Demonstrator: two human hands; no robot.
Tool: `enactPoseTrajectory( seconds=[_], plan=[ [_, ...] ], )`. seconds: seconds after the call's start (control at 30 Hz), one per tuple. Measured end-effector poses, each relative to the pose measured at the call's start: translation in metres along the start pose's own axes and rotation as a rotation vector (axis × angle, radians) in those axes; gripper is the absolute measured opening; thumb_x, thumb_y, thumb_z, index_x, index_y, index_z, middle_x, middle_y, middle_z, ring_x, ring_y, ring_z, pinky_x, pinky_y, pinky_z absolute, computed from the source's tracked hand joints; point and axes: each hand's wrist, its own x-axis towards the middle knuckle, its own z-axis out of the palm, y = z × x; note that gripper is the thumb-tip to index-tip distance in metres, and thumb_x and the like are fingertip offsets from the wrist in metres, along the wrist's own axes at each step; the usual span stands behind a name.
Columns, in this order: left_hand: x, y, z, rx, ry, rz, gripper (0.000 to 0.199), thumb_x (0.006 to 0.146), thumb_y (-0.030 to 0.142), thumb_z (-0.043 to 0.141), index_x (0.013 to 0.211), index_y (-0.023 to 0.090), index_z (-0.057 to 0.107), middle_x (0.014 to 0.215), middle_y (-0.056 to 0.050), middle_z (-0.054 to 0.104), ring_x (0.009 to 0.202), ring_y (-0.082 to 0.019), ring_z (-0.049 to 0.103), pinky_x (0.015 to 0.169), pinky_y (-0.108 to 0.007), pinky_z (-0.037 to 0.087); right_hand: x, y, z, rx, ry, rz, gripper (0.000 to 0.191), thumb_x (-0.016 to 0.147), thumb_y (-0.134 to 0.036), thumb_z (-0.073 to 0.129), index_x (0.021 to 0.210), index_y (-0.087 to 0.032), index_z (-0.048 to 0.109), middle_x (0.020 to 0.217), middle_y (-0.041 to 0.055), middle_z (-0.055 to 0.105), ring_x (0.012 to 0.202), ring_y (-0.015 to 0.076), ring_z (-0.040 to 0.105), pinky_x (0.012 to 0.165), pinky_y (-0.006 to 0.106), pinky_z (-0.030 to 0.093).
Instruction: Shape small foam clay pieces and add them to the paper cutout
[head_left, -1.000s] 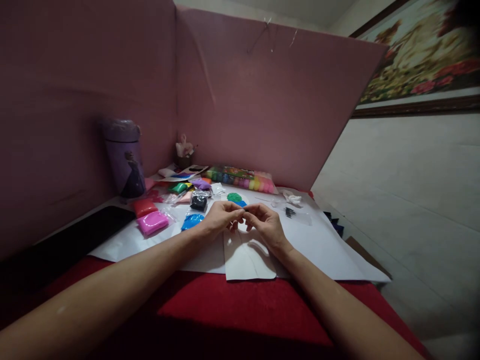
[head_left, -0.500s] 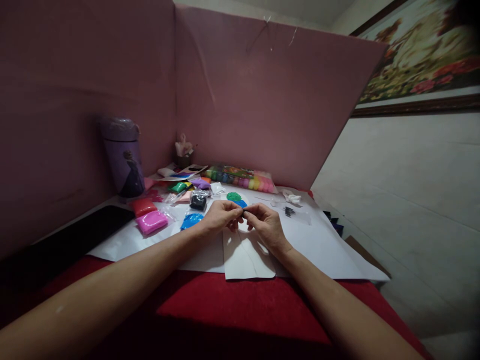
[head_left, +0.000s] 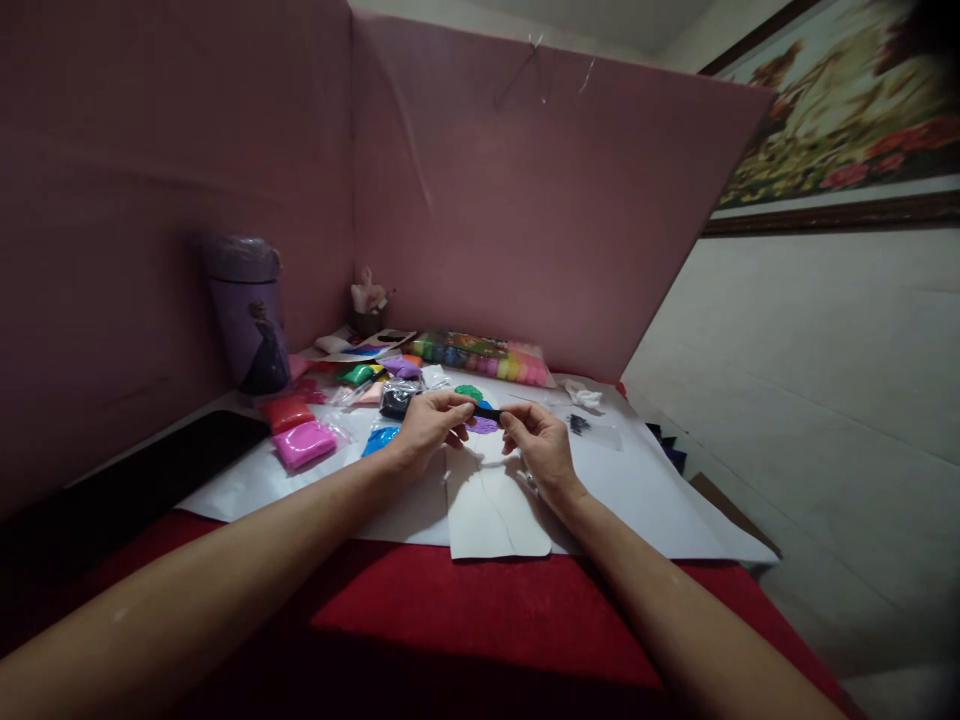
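Note:
A short strip of black modelling clay (head_left: 487, 413) is stretched between my hands. My left hand (head_left: 435, 425) pinches its left end between thumb and fingertips, and my right hand (head_left: 541, 440) pinches the right end. Below them lies a white card (head_left: 499, 520) with a thin curved line drawn on it. On the far part of the card show patches of green clay (head_left: 469, 392) and purple clay (head_left: 484, 426), with some blue between them, partly hidden by the strip and my fingers.
Bags of pink clay (head_left: 306, 445), red clay (head_left: 287, 414), black clay (head_left: 395, 402) and blue clay (head_left: 381, 438) lie to the left. A purple tumbler (head_left: 247, 320) stands behind them. A pack of coloured clay (head_left: 480, 357) rests at the back. Black bits (head_left: 579, 424) lie on the right.
My hands have moved apart, and the black clay between them is now drawn out into a longer strip. The purple patch has come into view beneath.

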Motion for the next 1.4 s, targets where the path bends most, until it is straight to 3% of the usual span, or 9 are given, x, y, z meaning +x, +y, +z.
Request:
enactPoseTrajectory(
  seconds=[0.13,0.27,0.4,0.57,0.73,0.87,1.07,1.4],
  plan=[
    [-0.004,0.000,0.002,0.040,-0.099,-0.032,0.031,0.066,0.032,0.079,0.085,0.009,0.070,0.066,-0.005,0.066,0.046,-0.009,0.054,0.044,-0.021,0.041,-0.002,0.000,0.001,0.034,-0.095,-0.006,0.027,0.070,-0.040,0.075,0.084,-0.018,0.067,0.069,-0.0003,0.064,0.055,0.0123,0.056,0.049,0.026,0.051],
    [-0.007,0.000,0.004,0.101,-0.208,-0.004,0.027,0.068,0.034,0.076,0.068,0.009,0.068,0.058,-0.003,0.061,0.043,-0.008,0.051,0.043,-0.020,0.038,-0.006,-0.002,0.004,0.035,-0.180,-0.009,0.025,0.071,-0.036,0.075,0.087,-0.018,0.069,0.070,0.0008,0.067,0.062,0.0142,0.061,0.052,0.025,0.050],
    [-0.005,0.000,0.004,0.132,-0.194,0.010,0.022,0.069,0.030,0.074,0.065,0.010,0.065,0.057,-0.002,0.062,0.041,-0.008,0.052,0.043,-0.020,0.038,-0.007,-0.003,0.006,0.041,-0.146,-0.005,0.025,0.071,-0.033,0.076,0.090,-0.018,0.067,0.066,-0.0005,0.066,0.059,0.0135,0.059,0.050,0.024,0.048],
    [-0.001,0.001,0.007,0.182,-0.193,-0.022,0.014,0.075,0.019,0.068,0.064,0.011,0.061,0.049,0.000,0.059,0.036,-0.007,0.050,0.039,-0.019,0.037,-0.006,-0.004,0.004,0.007,-0.119,-0.025,0.022,0.071,-0.036,0.075,0.076,-0.017,0.065,0.063,-0.0011,0.062,0.053,0.0123,0.056,0.048,0.026,0.048],
    [-0.003,0.003,0.013,0.284,-0.173,-0.012,0.023,0.080,0.007,0.054,0.058,0.013,0.053,0.037,0.004,0.050,0.029,-0.006,0.045,0.036,-0.015,0.032,-0.006,-0.005,0.005,-0.007,-0.117,-0.042,0.017,0.072,-0.031,0.073,0.071,-0.017,0.063,0.061,-0.0023,0.060,0.048,0.0106,0.054,0.045,0.024,0.047],
    [-0.002,0.003,0.014,0.259,-0.087,0.001,0.023,0.079,0.002,0.049,0.060,0.015,0.049,0.039,0.006,0.051,0.029,-0.006,0.045,0.034,-0.015,0.033,-0.004,-0.005,0.006,-0.014,-0.039,-0.032,0.016,0.069,-0.028,0.071,0.066,-0.017,0.060,0.057,-0.0042,0.057,0.044,0.0092,0.050,0.040,0.022,0.044],
    [0.000,0.003,0.009,0.147,0.048,0.036,0.012,0.080,0.009,0.056,0.068,0.013,0.054,0.054,0.002,0.058,0.036,-0.006,0.048,0.035,-0.018,0.038,0.000,-0.001,0.001,0.030,0.040,0.036,0.020,0.068,-0.033,0.073,0.071,-0.016,0.061,0.057,-0.0041,0.058,0.041,0.0085,0.050,0.040,0.022,0.042],
    [-0.002,-0.002,0.004,0.052,-0.123,0.008,0.013,0.071,0.017,0.071,0.080,0.010,0.064,0.061,0.000,0.062,0.041,-0.007,0.051,0.041,-0.020,0.040,-0.003,-0.002,0.002,0.072,-0.090,0.016,0.029,0.068,-0.041,0.077,0.078,-0.017,0.065,0.063,-0.0016,0.062,0.050,0.0107,0.054,0.046,0.025,0.050]
  ],
)
